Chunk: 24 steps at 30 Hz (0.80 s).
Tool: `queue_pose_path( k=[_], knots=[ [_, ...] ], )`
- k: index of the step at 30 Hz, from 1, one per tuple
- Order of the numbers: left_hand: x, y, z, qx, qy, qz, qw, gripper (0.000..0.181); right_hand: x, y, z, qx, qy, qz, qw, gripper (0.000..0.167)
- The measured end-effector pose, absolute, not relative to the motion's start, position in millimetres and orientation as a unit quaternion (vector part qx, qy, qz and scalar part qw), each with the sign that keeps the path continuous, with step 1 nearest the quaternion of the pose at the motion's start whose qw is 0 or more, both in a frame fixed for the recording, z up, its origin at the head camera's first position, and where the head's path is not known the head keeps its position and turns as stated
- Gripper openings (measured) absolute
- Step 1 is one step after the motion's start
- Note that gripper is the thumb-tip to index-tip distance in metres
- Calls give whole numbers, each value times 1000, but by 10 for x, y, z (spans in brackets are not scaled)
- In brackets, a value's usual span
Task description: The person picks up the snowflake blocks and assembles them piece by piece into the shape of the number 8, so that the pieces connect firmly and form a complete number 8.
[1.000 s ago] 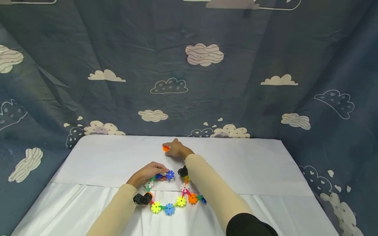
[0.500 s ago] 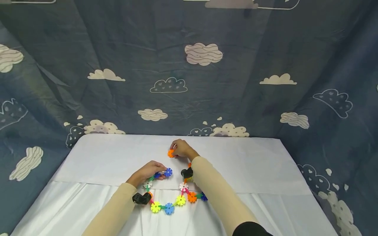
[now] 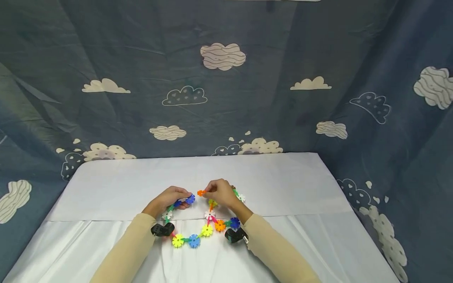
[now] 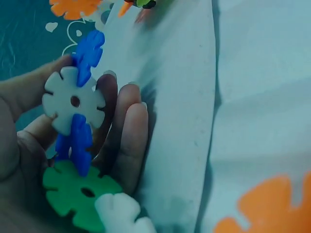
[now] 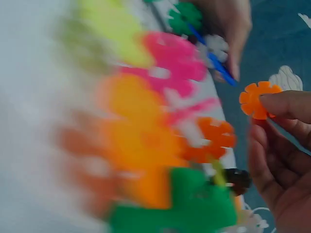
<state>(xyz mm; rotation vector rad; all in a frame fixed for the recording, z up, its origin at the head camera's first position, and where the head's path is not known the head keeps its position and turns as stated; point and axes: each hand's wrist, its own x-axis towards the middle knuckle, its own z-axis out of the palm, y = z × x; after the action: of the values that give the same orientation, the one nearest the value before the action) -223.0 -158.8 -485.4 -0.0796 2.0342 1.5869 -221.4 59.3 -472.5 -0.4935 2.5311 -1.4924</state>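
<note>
My left hand (image 3: 169, 199) holds the end of a chain of notched, flower-shaped plastic discs. In the left wrist view its thumb and fingers are around a blue disc (image 4: 89, 56), a white disc (image 4: 73, 99) and a second blue disc (image 4: 80, 145). A green disc (image 4: 80, 194) follows lower down. To the right, my right hand (image 3: 222, 193) pinches a loose orange disc (image 5: 257, 99) between thumb and fingertips. That orange piece is close to the chain's blue end but apart from it. The right forearm hides part of the chain.
The chain curves across the white-covered table (image 3: 283, 177), with a yellow disc (image 3: 178, 240) and a light blue disc (image 3: 194, 241) nearest the front. Its other stretch, with a dark blue disc (image 3: 234, 223), lies around the right wrist. A cloud-print curtain (image 3: 255, 98) hangs behind.
With the orange disc in its fingers, my right hand has come from the far part of the table toward the left hand. The left hand keeps hold of the chain. The head view has shifted slightly.
</note>
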Motion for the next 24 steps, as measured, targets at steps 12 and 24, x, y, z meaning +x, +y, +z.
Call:
queue_pose_path(
  k=[12,24],
  knots=[
    [-2210,-1546,-4881,-79,736,618,264,22,-2007,532,-4884,-176,854,-489,-10,11],
    [-2207,-1539,-4854,-106,714,642,256,19,-2006,427,-4949,-176,851,-493,-34,9]
  ],
)
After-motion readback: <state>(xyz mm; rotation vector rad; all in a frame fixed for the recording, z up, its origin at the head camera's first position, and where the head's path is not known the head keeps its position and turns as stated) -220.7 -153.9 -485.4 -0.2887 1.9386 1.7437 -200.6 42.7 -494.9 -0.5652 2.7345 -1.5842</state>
